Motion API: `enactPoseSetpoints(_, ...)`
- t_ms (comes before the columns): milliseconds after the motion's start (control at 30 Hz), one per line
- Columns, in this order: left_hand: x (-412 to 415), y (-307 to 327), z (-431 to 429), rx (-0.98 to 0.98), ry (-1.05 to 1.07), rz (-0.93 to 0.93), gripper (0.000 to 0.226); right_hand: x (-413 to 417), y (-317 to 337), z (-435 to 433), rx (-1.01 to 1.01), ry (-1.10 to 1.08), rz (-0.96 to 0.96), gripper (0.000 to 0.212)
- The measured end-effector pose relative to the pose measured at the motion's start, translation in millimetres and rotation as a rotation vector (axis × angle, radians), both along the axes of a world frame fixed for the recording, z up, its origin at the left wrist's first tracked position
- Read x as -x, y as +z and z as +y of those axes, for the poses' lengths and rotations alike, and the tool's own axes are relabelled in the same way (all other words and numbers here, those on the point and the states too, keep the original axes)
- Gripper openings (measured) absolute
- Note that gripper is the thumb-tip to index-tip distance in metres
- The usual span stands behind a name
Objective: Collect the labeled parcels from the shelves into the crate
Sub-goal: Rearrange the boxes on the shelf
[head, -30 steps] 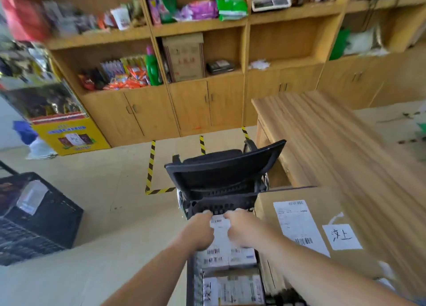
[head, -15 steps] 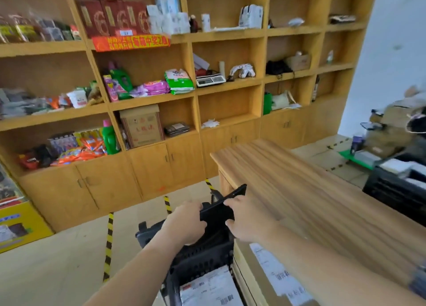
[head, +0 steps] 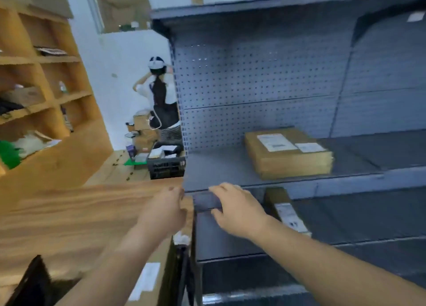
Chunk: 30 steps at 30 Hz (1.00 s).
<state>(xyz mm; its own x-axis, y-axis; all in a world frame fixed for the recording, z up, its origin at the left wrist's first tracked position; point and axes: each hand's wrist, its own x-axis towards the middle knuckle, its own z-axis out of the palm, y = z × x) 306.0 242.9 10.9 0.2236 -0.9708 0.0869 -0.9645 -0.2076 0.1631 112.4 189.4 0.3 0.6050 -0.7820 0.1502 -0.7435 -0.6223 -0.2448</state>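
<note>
R hand (head: 237, 210): fingers on top, thumb under, pinching the dark rim of the black crate (head: 205, 202). L hand (head: 164, 210) is just beside it with fingers curled in. It's too blurry to tell if they grip the rim or nothing. The arms hide what's in the crate.

Under the L arm is a brown box (head: 147, 280) w/ a white label, right by the crate's black side. Can't tell if it sits in the crate or next to it.

Both hands are up at the front edge of a grey metal rack (head: 253, 86). On the board just past the fingers a brown parcel (head: 288, 160) lies flat, w/ 2 white labels on top. One board down, just right of the R hand, is a 2nd parcel (head: 276, 198) w/ a white label. It's blurry.

To the left is a wooden table (head: 57, 213). Past it, on the floor, a 2nd dark crate (head: 166, 167) holds white packs & small boxes. A stack of brown boxes (head: 143, 130) is near it. A person (head: 161, 93) stands there, back to us, hands up at the head. Far left, wooden shelves (head: 46, 93) hold a box, something green & other bits.
</note>
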Motion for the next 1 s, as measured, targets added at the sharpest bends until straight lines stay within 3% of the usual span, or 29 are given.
enactPoseSetpoints(200,207,10,-59,0.022,-0.495,0.026,0.036,221,17,25,0.034,-0.555,-0.062,0.06)
enactPoseSetpoints(467,496,7,-42,0.037,-1.0,0.067,0.037,470,19,140,-0.024,-1.155,-0.038,0.064)
enactPoseSetpoints(633,630,11,-9,0.079,-1.197,0.111,0.041,580,20,194,-0.023,-1.369,-0.034,0.063)
enactPoseSetpoints(1000,844,1,23,-0.012,-1.491,0.118,0.041,737,4,267,-0.062,-1.686,-0.127,0.058)
